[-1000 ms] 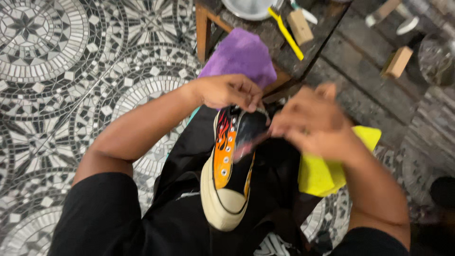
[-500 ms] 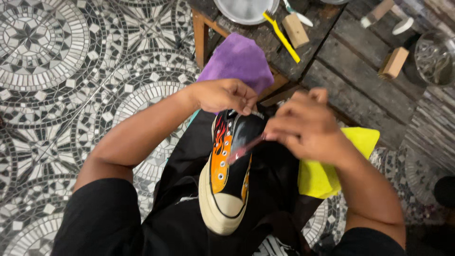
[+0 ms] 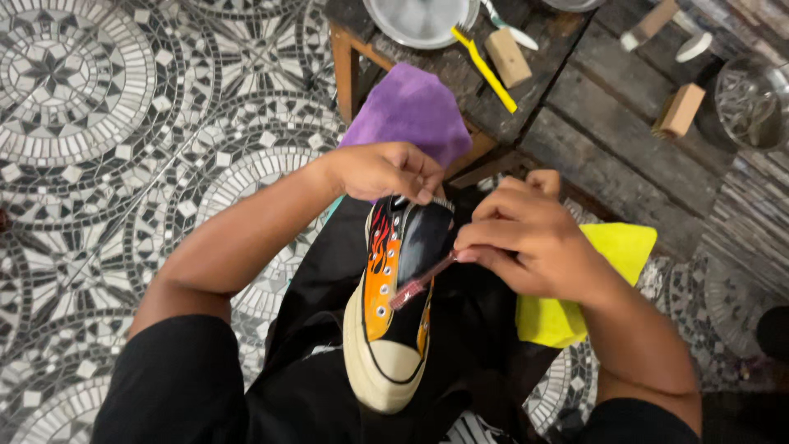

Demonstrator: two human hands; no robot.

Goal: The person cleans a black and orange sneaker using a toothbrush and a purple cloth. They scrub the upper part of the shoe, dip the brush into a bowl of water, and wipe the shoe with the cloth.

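Observation:
A black canvas sneaker with orange and red flames and a cream toe cap lies on my lap, toe towards me. My left hand pinches the sneaker's top edge near the heel opening. My right hand grips a thin reddish shoelace that runs down across the eyelets. A black cloth covers my lap under the sneaker.
A purple cloth hangs off a dark wooden table ahead. On the table lie a metal plate, a yellow brush and wooden blocks. A yellow cloth rests at my right. The floor is patterned tile.
My right hand has shifted slightly left along the sneaker with the lace still pinched. My left hand stays at the sneaker's top edge.

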